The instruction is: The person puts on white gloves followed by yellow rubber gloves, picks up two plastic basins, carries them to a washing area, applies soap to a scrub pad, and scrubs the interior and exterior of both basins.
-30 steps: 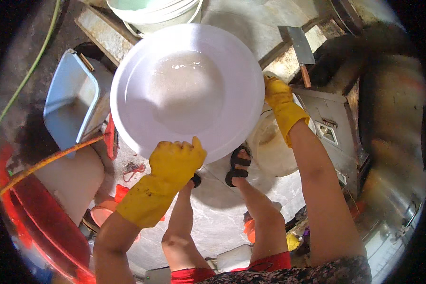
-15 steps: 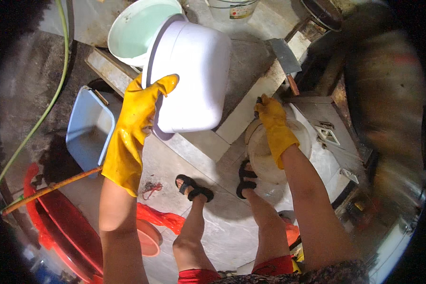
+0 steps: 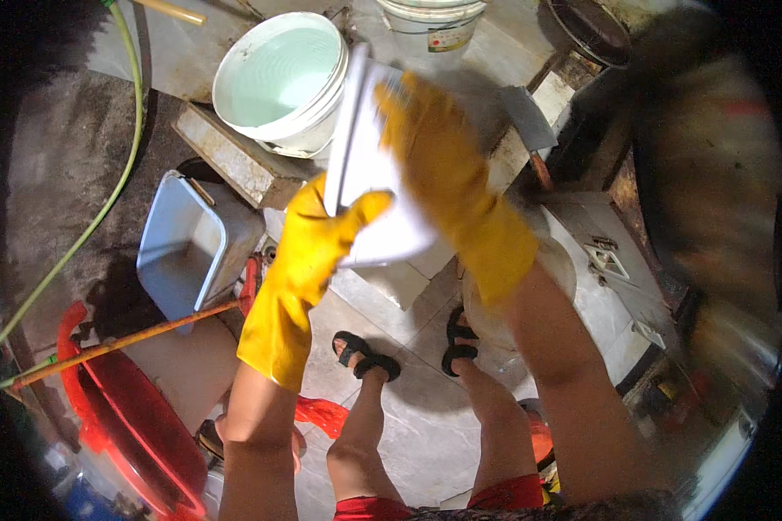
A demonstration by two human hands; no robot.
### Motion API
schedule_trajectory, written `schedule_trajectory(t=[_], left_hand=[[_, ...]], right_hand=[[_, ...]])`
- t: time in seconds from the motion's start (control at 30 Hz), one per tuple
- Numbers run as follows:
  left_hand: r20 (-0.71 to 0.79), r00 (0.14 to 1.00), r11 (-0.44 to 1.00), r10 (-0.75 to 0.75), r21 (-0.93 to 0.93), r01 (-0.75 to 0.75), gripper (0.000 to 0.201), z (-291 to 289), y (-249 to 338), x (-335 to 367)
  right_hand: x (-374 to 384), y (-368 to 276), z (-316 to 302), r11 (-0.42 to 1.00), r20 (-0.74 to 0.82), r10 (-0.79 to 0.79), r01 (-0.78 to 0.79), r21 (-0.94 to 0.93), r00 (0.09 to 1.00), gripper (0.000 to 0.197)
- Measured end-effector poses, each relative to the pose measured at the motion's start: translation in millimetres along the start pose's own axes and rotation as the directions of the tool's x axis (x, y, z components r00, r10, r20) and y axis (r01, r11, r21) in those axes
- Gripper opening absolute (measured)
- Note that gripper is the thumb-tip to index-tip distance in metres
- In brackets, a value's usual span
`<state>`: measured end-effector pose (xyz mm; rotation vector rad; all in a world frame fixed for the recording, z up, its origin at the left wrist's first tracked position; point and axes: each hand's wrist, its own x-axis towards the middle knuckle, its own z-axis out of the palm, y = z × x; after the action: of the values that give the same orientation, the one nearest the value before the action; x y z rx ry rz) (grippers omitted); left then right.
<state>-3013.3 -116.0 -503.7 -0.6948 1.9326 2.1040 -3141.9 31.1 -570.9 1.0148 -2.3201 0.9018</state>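
A white plastic basin (image 3: 382,221) is held up on its side in front of me, its rim toward the left. My left hand (image 3: 308,247), in a yellow rubber glove, grips it near the rim, thumb over the outer wall. My right hand (image 3: 430,139), gloved alike, lies against the basin's outer side, its fingers curled and smeared by motion. A small greyish patch shows at those fingers, too blurred to name. Behind the basin stands a white bucket (image 3: 321,130) of clear water.
A blue tub (image 3: 222,234) and a red basin (image 3: 139,408) stand at the left, crossed by a rusty rod (image 3: 122,343). A green hose (image 3: 137,113) runs alongside. A cleaver (image 3: 530,122) lies on the ledge at the right. Below my right forearm is a translucent round container (image 3: 560,260).
My right hand has come up and left from above the round container onto the basin's outer wall. The basin has turned and shifted right in my left hand. A sandaled foot now shows at lower left.
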Motion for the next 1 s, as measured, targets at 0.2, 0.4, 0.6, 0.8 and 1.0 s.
schedule_trajectory(t=[0.2,0.4,0.6,0.8,1.0], left_hand=[[-0.032,0.995,0.987,0.093,-0.127,-0.097,0.024,11,-15,-12],[0.035,0.999,0.999,0.007,-0.044,-0.006,0.022,4,-4,-42],[0.078,0.997,0.996,0.004,-0.095,0.004,0.031,5,9,-58],[0.064,0.998,1.0,-0.003,-0.015,0.004,0.034,8,37,-78],[-0.044,0.999,0.993,-0.022,-0.121,0.017,0.024,2,48,-103]], right_hand=[[3,4,10,0.977,0.097,0.15,-0.162,0.139,0.984,0.031],[-6,-27,-20,0.968,0.192,-0.085,0.127,-0.215,0.978,0.032],[8,-2,-25,0.966,0.07,-0.13,0.11,0.234,0.989,0.046],[31,-8,-35,0.999,0.19,0.032,-0.04,0.037,0.981,0.051],[14,-7,-68,0.994,0.257,0.008,-0.035,0.099,0.966,0.047]])
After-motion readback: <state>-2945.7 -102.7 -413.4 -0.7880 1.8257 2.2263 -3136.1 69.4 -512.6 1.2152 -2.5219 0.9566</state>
